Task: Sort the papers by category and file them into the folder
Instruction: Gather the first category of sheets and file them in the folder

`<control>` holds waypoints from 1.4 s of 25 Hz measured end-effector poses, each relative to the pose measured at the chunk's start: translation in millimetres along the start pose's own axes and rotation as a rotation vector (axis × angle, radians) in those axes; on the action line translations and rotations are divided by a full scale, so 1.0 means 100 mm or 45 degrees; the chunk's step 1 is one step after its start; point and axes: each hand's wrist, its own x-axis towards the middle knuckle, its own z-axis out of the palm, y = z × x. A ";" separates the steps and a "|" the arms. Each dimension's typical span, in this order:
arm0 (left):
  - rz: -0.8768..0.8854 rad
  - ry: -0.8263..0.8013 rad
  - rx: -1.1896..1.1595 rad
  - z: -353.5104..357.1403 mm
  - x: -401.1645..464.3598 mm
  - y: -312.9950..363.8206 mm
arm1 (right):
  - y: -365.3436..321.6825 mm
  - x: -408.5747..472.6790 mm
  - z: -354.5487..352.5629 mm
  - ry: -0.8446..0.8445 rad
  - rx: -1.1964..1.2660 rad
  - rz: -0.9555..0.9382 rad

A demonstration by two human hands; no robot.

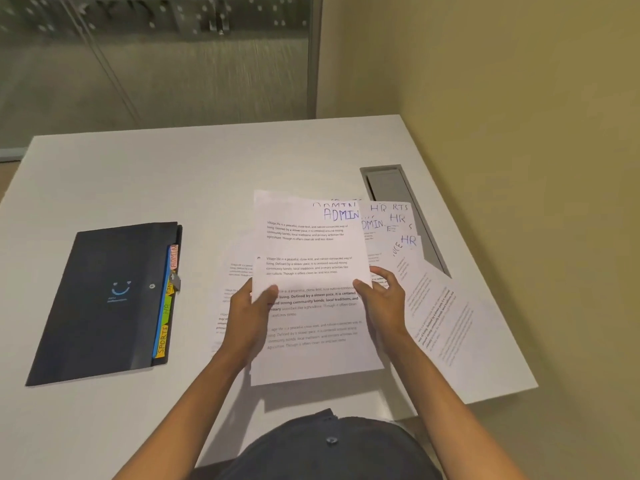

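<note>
Both hands hold up one sheet marked ADMIN (311,258). The left hand (251,311) pinches its left edge, thumb on top. The right hand (382,299) curls round its right edge. More papers (440,306) lie spread right of the fingers. The dark folder (104,303) lies shut on the worktop (173,168), well left.

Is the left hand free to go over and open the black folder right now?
Probably not yet. The left hand grips the ADMIN sheet together with the right hand. The bare table leaves the way to the folder free, once the left hand lets go.
</note>
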 end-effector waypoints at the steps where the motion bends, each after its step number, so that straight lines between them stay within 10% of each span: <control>1: 0.026 -0.009 0.040 0.04 0.00 0.01 | 0.01 0.03 -0.01 -0.006 0.000 0.000; 5: 0.063 0.063 0.064 0.13 0.01 0.03 | 0.09 0.36 -0.19 -0.050 -0.187 0.066; 10: 0.050 0.269 0.087 0.09 0.12 -0.08 | 0.39 0.88 -0.65 0.159 -1.560 -0.024; 15: 0.008 0.362 0.032 0.14 0.07 -0.13 | 0.48 0.99 -0.68 0.192 -1.825 -0.122; 35: 0.290 0.323 0.502 0.29 0.00 0.04 | -0.84 0.75 -1.28 -0.214 -0.230 -0.236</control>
